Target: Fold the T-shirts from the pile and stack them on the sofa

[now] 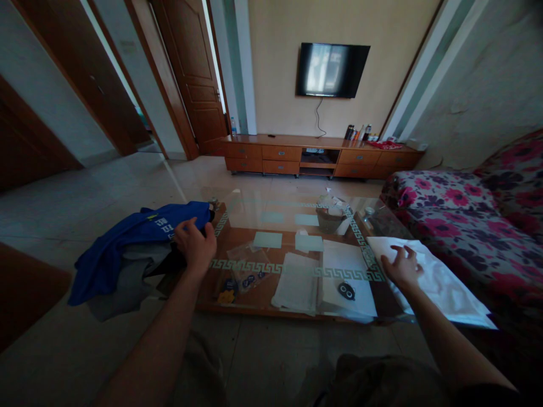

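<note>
Left hand (195, 246) closed over the bunched blue fabric garment (127, 243), which bears white printed characters too small to read and drapes off the left end of the glass-topped wooden coffee table (292, 217). Right hand (401, 267), fingers spread and gripping nothing, rests flat on the white folded cloth (441, 285) overhanging the table's right end, near the floral sofa (466, 215). Between the hands lie white paper sheets (322, 277); bare tiled floor (127, 186) opens far left.

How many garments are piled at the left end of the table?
2 show: a blue garment on top, under the left hand, and a grey garment beneath it, hanging off the table edge. More may be hidden underneath.
</note>
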The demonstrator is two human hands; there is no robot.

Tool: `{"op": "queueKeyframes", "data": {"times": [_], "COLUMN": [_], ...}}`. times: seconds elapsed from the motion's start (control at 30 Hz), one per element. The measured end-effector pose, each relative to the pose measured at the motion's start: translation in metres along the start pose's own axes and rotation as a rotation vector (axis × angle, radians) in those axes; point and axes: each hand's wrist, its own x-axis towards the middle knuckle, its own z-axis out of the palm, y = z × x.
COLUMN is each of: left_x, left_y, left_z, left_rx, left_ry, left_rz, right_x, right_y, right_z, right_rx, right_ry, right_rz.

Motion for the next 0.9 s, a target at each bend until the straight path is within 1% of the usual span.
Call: {"op": "queueKeyframes", "data": {"times": [0.07,0.1,0.13,0.2,0.3,0.4,0.47,0.53,0.6,0.7,0.77,0.83,0.87,0.9], "left_x": [0.009,0.012,0.015,0.019,0.027,0.035,0.04,0.043,0.046,0.045,0.037,0.024,0.016,0.008], "left_y": [-0.013,-0.019,-0.027,-0.042,-0.06,-0.069,-0.068,-0.065,-0.059,-0.043,-0.024,0.004,0.02,0.037], "left_z": [-0.007,-0.01,-0.012,-0.013,-0.01,-0.004,-0.002,-0.004,-0.008,-0.017,-0.023,-0.029,-0.032,-0.035], "left_rx": [0.069,0.102,0.129,0.171,0.21,0.216,0.196,0.161,0.114,0.013,-0.09,-0.265,-0.405,-0.578], "left_ry": [0.122,0.147,0.145,0.086,-0.01,-0.012,0.005,0.027,0.06,0.098,0.088,0.036,-0.01,-0.093], "left_rz": [-0.125,-0.146,-0.139,-0.095,-0.011,0.043,0.027,-0.005,-0.013,0.017,0.026,0.03,0.051,0.081], "right_x": [-0.014,-0.023,-0.033,-0.055,-0.088,-0.109,-0.115,-0.115,-0.114,-0.115,-0.119,-0.126,-0.13,-0.134], "right_y": [-0.039,-0.056,-0.072,-0.096,-0.117,-0.126,-0.128,-0.129,-0.129,-0.133,-0.141,-0.156,-0.165,-0.176], "right_z": [-0.001,-0.002,-0.002,-0.003,-0.001,0.004,0.008,0.01,0.01,0.006,0.003,-0.001,-0.004,-0.006], "right_rx": [0.121,0.161,0.192,0.218,0.222,0.192,0.167,0.157,0.154,0.156,0.177,0.23,0.274,0.331], "right_ry": [-0.017,-0.056,-0.098,-0.137,-0.152,-0.212,-0.261,-0.287,-0.284,-0.274,-0.278,-0.285,-0.292,-0.304], "right_rz": [0.026,0.009,-0.03,-0.127,-0.312,-0.472,-0.507,-0.504,-0.502,-0.521,-0.535,-0.547,-0.553,-0.56]}}
